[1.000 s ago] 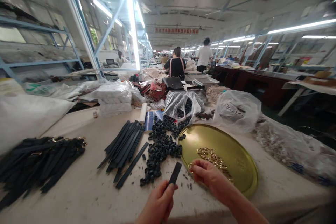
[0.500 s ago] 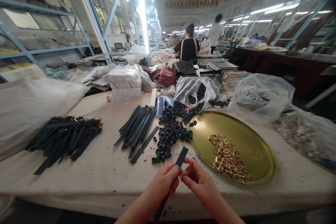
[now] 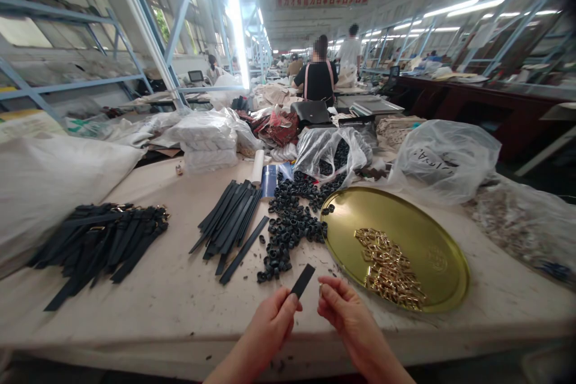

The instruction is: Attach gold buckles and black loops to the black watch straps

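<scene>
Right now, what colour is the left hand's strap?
The strap is black, best seen in the head view.

I noted bare tabletop [image 3: 184, 306] left of my left hand [image 3: 273, 315], passable between the buckled straps [image 3: 108, 238] and plain straps [image 3: 231, 219]. Black loops [image 3: 294, 230] obstructed straight ahead, the gold tray [image 3: 414, 222] rightward; the held strap [image 3: 303, 281] narrowed the gap to my right hand [image 3: 342, 307].
</scene>
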The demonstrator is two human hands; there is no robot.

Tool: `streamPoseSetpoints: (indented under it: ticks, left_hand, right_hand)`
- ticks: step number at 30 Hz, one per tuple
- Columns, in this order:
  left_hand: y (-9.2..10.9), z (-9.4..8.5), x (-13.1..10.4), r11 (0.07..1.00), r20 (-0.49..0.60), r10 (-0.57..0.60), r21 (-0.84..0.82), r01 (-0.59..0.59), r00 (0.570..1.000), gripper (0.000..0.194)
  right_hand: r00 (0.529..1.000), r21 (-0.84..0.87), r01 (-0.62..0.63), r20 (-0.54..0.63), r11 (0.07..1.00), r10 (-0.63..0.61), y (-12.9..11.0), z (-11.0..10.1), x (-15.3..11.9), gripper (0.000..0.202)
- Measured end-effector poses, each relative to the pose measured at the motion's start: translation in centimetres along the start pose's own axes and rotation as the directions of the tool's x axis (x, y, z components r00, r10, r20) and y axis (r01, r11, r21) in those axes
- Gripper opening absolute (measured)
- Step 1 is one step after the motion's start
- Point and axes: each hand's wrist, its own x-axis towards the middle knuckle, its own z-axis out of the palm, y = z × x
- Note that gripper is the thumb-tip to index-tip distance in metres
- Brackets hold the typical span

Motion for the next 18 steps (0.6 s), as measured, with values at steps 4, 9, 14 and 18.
streamPoseSetpoints:
  ticks: [4,9,14,18]
  left_hand:
    - [-0.4,-0.6,-1.0,0.942,0.015,0.068,0.328,-0.069,0.998,0.031]
    - [-0.6,-0.9,-1.3,0.868,0.034,0.082,0.489,-0.088,0.996,0.028]
    - [-0.9,-0.7,-1.3,0.87,0.078,0.088,0.48,-0.114,0.993,0.029]
    - [-0.1,-0.1,-1.3,0.911,0.081,0.101,0.393,-0.125,0.992,0.025]
  right_hand:
    - [0.996,0.282,-0.077,-0.012,0.956,0.084,-0.2,0.0,0.5,0.033]
    - [0.995,0.382,-0.101,0.025,0.919,0.099,0.4,0.3,0.5,0.032]
    - [0.988,0.324,-0.136,-0.029,0.936,0.154,1.1,0.6,-0.8,0.038]
    - [0.995,0.186,-0.084,-0.037,0.979,0.093,3.2,0.9,-1.5,0.035]
